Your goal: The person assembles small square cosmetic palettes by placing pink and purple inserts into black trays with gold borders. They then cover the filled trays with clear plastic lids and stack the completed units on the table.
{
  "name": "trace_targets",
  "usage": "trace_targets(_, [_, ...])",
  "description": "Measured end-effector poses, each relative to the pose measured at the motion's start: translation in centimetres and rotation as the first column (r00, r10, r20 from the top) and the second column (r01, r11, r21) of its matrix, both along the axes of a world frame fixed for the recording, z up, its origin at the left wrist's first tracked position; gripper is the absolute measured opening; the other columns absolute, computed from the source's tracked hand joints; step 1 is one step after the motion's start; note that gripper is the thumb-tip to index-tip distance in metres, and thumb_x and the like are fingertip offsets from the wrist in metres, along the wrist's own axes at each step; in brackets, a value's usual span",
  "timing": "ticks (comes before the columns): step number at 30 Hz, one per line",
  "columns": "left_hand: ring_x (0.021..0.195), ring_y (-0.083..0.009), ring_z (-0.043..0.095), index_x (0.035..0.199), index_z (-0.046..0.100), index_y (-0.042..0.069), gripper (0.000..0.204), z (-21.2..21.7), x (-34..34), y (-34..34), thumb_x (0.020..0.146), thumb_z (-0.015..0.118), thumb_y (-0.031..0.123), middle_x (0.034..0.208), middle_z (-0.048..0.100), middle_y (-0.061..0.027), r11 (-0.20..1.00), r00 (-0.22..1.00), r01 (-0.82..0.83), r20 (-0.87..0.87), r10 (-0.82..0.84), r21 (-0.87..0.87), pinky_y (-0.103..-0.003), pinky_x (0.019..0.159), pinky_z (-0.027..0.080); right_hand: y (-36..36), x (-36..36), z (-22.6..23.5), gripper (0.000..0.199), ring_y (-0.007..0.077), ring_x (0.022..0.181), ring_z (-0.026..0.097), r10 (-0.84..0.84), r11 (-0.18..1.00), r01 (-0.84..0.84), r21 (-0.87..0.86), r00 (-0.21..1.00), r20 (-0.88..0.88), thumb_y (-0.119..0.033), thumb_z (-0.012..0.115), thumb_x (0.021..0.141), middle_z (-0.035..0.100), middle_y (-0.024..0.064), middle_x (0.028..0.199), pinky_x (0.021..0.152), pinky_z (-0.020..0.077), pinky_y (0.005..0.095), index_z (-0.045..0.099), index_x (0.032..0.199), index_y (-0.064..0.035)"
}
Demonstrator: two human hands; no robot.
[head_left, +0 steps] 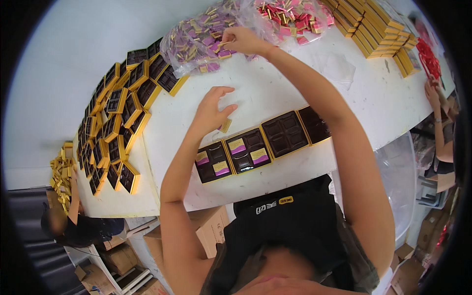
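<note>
My right hand [244, 41] reaches to the clear bag [183, 58] of purple-and-gold wrapped squares, its fingertips pinched on a small wrapped square. Lower and to the left, my left hand [212, 112] hovers over the white table with thumb and fingers apart. A loose wrapped square [225, 126] lies just below that hand, by the row of boxes. Gold-edged boxes with dark brown divided trays stand in a row before me. The leftmost box [212, 149] and the second box [242, 163] each hold two purple-and-gold squares. The third box [286, 132] has bare compartments; my right forearm partly covers the fourth box [312, 124].
Many open gold boxes with dark trays [117, 101] are heaped at the left. A bag of red-and-gold squares [301, 20] lies at the back, with stacked gold boxes [376, 32] far right. Other people work at the left and right edges, near red ribbon [427, 58].
</note>
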State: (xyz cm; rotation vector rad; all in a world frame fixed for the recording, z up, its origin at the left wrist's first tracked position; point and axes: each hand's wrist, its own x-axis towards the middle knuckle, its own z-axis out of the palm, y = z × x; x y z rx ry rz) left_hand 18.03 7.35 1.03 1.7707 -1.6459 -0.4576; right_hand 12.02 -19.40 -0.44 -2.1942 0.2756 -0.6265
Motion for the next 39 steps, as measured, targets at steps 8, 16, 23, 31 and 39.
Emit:
trace_targets(8, [0.093,-0.0276,0.059,0.103,0.059,0.011,0.037,-0.1,0.5,3.8,0.071,0.077,0.01,0.1,0.055,-0.0097,0.937,0.999,0.026,0.022,-0.036,0.35,-0.037,0.081,0.049,11.9,-20.8,4.5,0.022,0.0045,0.073,0.058,0.152,0.788,-0.045,0.614,0.981,-0.123,-0.011,0.058,0.097,0.065,-0.0006,0.089,0.055,0.0455,0.0184,0.064,0.117,-0.0036])
trace_targets(16, [0.075,-0.0063,0.051,0.092,0.053,0.006,0.023,0.2,-3.8,1.8,0.082,0.071,-0.004,0.082,0.058,0.003,0.983,0.826,0.008,-0.555,0.096,0.182,-0.023,0.069,0.042,14.9,-26.2,1.6,0.025,0.0083,0.08,0.061,0.055,0.664,0.039,0.746,0.993,-0.101,0.002,0.059,0.089,0.069,0.0046,0.101,0.068,0.0536,0.0228,0.068,0.112,-0.0039])
trace_targets(23, [0.082,-0.009,0.063,0.09,0.054,0.005,0.018,1.5,-10.0,1.2,0.087,0.072,0.001,0.091,0.068,-0.0074,0.983,0.615,0.068,-0.783,0.094,0.171,-0.024,0.075,0.05,18.0,-27.5,0.6,0.023,0.0174,0.09,0.067,-0.105,0.984,0.09,0.154,0.99,0.09,0.012,0.065,0.079,0.064,0.0073,0.105,0.074,0.0567,0.0266,0.07,0.092,-0.006])
trace_targets(31, [0.068,-0.0046,0.054,0.076,0.053,0.005,0.024,-1.5,-10.9,1.6,0.084,0.076,0.004,0.077,0.062,-0.0013,0.991,0.972,-0.033,-0.228,0.062,0.132,-0.022,0.061,0.044,18.9,-28.5,-1.3,0.032,0.0235,0.095,0.066,-0.113,0.986,0.127,-0.112,0.987,0.117,0.011,0.07,0.076,0.065,0.0122,0.112,0.075,0.0564,0.0291,0.073,0.104,-0.0047])
trace_targets(39, [0.062,-0.0045,0.051,0.083,0.062,0.006,0.02,-0.7,-10.4,0.8,0.079,0.081,0.011,0.069,0.06,0.0018,0.982,0.928,-0.099,-0.342,0.149,0.159,-0.023,0.057,0.041,18.9,-28.4,-1.0,0.027,0.0241,0.095,0.064,-0.171,0.984,0.16,0.075,0.971,0.166,0.007,0.073,0.075,0.064,0.0092,0.107,0.08,0.0544,0.0308,0.066,0.099,-0.0041])
